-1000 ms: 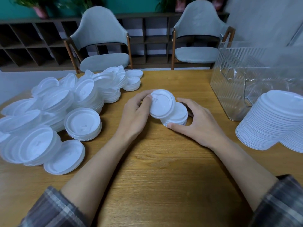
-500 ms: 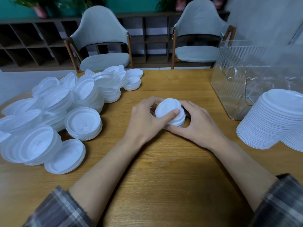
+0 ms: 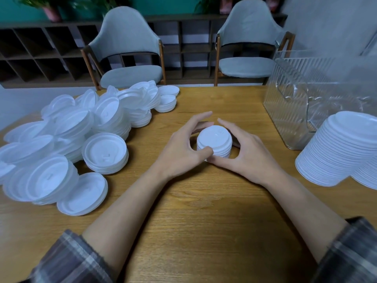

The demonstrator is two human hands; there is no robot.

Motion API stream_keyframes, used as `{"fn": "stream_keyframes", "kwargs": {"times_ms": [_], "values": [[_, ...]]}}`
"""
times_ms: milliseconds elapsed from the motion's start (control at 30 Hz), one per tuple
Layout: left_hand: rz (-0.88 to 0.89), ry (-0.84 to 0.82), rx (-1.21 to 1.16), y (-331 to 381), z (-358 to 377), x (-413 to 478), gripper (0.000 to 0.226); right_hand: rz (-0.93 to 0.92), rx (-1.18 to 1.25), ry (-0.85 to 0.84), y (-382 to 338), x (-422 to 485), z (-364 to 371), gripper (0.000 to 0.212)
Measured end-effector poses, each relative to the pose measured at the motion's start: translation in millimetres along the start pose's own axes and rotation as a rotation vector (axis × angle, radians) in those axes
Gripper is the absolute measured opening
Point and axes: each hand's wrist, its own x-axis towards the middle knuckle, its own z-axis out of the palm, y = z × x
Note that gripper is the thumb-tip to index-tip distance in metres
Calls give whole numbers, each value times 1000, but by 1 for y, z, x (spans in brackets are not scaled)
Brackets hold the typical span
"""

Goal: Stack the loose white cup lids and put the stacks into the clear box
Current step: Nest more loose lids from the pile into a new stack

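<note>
A short stack of white lids [image 3: 215, 140] stands on the wooden table [image 3: 204, 221] at the centre. My left hand [image 3: 181, 148] cups it from the left, with the thumb against its near side and the fingers curved round the far side. My right hand [image 3: 244, 152] cups it from the right in the same way. A large heap of loose white lids [image 3: 67, 135] covers the table's left side. The clear box [image 3: 302, 103] stands at the right, its inside hard to read. A tall stack of lids [image 3: 338, 148] leans in front of it.
Two grey chairs [image 3: 130, 50] [image 3: 248, 43] stand behind the table's far edge, in front of a dark wooden shelf unit [image 3: 30, 52]. A second stack of lids [image 3: 367, 176] shows at the right frame edge.
My left hand laid the lid it held onto the small stack. Both hands have since closed round the stack's sides, fingertips nearly meeting behind it.
</note>
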Motion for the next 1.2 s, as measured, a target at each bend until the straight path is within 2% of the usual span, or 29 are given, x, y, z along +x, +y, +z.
{"fn": "stream_keyframes", "kwargs": {"times_ms": [133,333,700,833,1000,1200], "values": [[3,37,-38,-2,8,0,75,11,-15,5,2,0,0,101],[14,121,-85,-7,10,3,80,24,-25,0,-3,-1,-1,106],[42,103,-50,-11,10,3,78,41,-80,-23,-6,-1,-2,111],[-2,8,-75,-18,5,5,82,39,-93,-31,-6,-1,-1,113],[8,-70,-42,-23,3,6,79,-12,-98,-28,-4,-2,2,101],[41,64,85,-12,8,-3,68,-22,-102,60,-12,-10,7,89]]}}
